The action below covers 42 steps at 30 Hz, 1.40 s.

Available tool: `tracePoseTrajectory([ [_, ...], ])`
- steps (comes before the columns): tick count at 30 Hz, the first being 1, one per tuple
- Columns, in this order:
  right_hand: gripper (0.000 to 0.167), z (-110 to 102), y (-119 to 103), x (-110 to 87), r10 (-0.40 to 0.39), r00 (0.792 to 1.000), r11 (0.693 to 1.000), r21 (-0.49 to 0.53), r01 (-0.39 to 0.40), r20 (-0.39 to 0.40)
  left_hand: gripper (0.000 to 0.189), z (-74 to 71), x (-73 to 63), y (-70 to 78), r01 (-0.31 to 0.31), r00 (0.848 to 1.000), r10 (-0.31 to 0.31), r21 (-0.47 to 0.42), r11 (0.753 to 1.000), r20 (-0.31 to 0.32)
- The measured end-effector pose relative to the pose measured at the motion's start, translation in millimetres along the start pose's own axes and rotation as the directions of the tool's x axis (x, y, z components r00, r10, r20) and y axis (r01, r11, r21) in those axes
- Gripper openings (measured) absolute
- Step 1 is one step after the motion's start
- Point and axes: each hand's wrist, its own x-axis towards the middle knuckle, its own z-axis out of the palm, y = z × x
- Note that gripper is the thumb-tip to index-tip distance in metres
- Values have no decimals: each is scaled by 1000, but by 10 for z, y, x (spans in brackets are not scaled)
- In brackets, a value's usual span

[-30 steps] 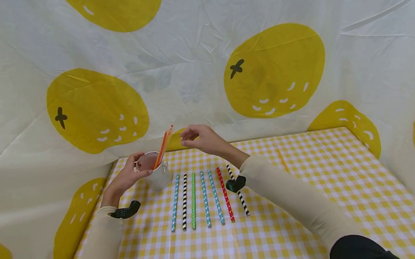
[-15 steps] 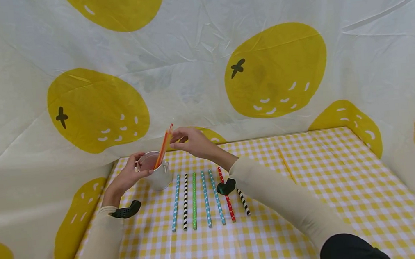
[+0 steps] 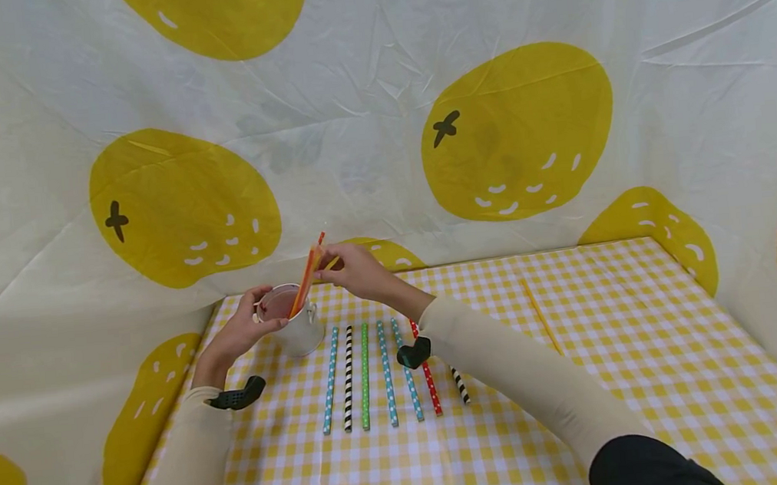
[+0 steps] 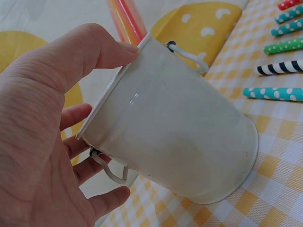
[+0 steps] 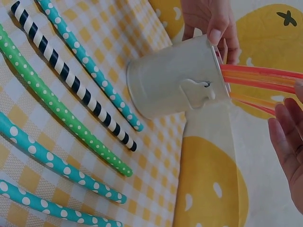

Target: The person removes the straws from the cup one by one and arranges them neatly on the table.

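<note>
A small white metal bucket (image 3: 302,336) with side handles stands tilted at the table's back left. My left hand (image 4: 42,99) grips it by the rim, thumb on the near side and fingers beyond. Red and orange straws (image 5: 260,77) lean out over the rim, bunched on the right side. Around their upper part, my right hand (image 3: 358,270) pinches with thumb and fingertips; the right wrist view shows a straw running in between them. Which straws it holds is partly hidden by the fingers.
Patterned paper straws lie in a row before the bucket: blue dotted, striped (image 3: 348,378), green dotted (image 3: 364,375) and red dotted (image 3: 432,389). My right forearm covers part of another striped straw (image 3: 460,386). Farther right lies a yellow straw (image 3: 541,318) on the checked tablecloth (image 3: 647,343).
My right hand has moved left and slightly down, from beside the straws onto their upper part, and now pinches there. The left hand keeps its grip on the bucket.
</note>
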Motion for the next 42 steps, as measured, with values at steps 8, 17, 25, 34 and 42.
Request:
tracePoseTrajectory([
  [8,11,-33,-28,-9,-24,999,1000,-6,24,-28,85,-16,23,-22,0,1000,0,-5,1000,6],
  [17,9,-128,-25,-40,-39,995,998,-51,35,-87,87,-16,-5,-1,9,1000,-9,-12,1000,7],
  [25,11,-175,-28,-47,-24,993,997,-82,14,-114,86,-12,-5,-15,17,1000,-17,-19,1000,10],
  [34,14,-328,-82,-99,-30,986,1000,-7,29,-165,87,-14,-25,16,19,1000,-19,-42,999,17],
  [42,17,-498,-88,-180,-61,980,998,8,64,-190,87,-22,-30,20,22,1000,-22,-9,1000,16],
])
